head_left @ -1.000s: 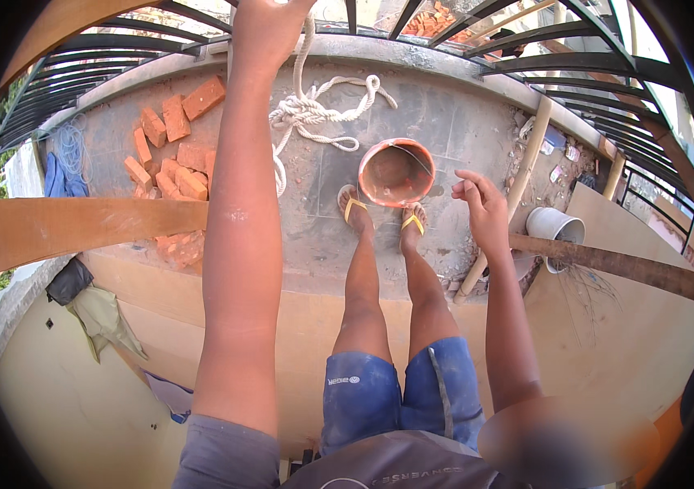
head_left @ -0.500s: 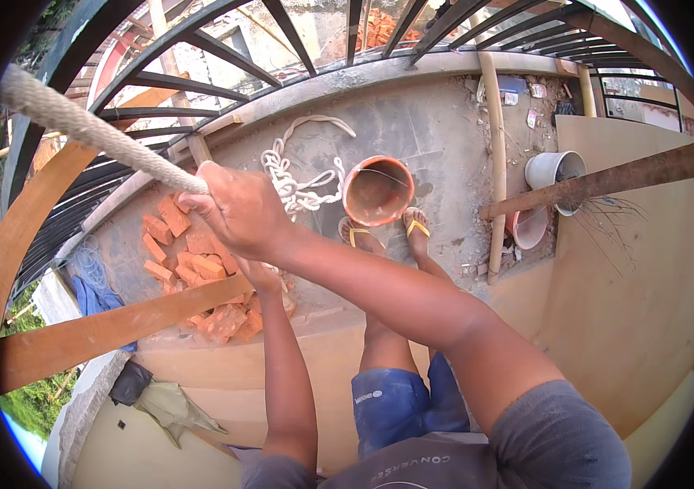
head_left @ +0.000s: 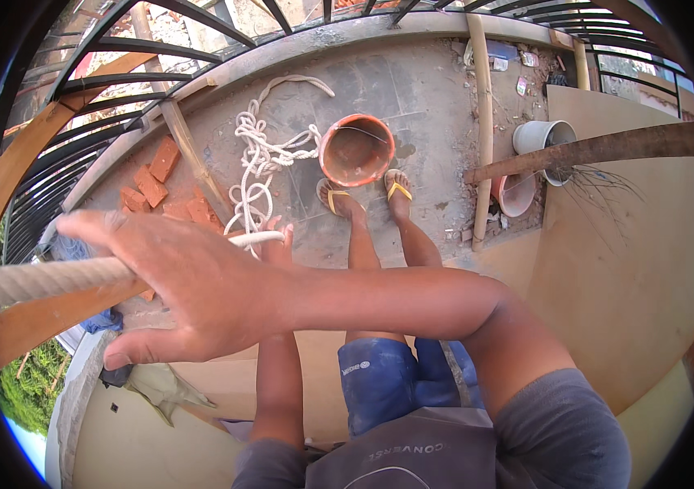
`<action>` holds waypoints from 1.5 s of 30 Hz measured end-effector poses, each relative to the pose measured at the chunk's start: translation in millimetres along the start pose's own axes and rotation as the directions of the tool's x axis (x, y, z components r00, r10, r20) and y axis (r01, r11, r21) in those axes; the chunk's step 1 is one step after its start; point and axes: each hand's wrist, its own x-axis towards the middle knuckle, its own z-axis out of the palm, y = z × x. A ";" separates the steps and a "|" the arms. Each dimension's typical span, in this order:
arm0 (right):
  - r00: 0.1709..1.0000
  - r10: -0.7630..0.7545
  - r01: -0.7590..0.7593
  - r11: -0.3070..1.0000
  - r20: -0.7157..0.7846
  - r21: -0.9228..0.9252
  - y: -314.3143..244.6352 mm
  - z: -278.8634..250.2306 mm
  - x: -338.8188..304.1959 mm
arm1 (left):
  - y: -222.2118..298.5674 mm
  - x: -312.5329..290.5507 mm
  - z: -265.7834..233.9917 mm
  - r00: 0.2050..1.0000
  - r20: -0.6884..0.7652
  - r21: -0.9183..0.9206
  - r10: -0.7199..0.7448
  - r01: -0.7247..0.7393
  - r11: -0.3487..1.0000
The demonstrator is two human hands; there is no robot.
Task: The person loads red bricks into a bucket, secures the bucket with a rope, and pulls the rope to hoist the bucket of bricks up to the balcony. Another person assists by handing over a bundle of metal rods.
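Observation:
A thick pale rope (head_left: 46,281) comes in from the left edge and passes beneath my right hand (head_left: 192,281). That hand is open, its thumb and fingers spread apart, right over the rope. Behind its wrist, my left hand (head_left: 278,248) is closed around a bend of the same rope; part of it is hidden by my right forearm. More of the rope lies in a loose, tangled pile (head_left: 257,155) on the floor. To the right of the pile an orange bucket (head_left: 357,151) stands just beyond my sandalled feet.
Broken orange bricks (head_left: 151,183) lie at the left, partly behind my right hand. A black metal railing (head_left: 111,85) curves along the far edge. A wooden plank (head_left: 599,151) juts in from the right, near a white bucket (head_left: 532,137) and another orange bucket (head_left: 516,194).
My right hand has gone from gripping the rope to spread fingers and moved down and left. The rope's slant has flattened. My left hand has risen slightly, and the view has shifted.

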 end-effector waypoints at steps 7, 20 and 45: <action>0.899 0.414 -0.277 0.790 0.141 -0.548 141.0 -26.5 -136.6 | 20.1 -50.9 -120.1 0.965 -0.219 -0.867 -0.144 -0.124 0.483; 0.925 0.330 -0.324 0.944 0.186 -0.065 26.3 -47.2 -84.4 | -47.6 -63.3 91.1 0.970 -0.233 -0.270 -0.076 0.011 0.963; 0.938 0.149 -0.162 0.987 0.313 0.016 -25.8 -44.5 -98.5 | 22.5 -99.3 43.1 0.926 0.369 -0.225 -0.086 0.178 0.958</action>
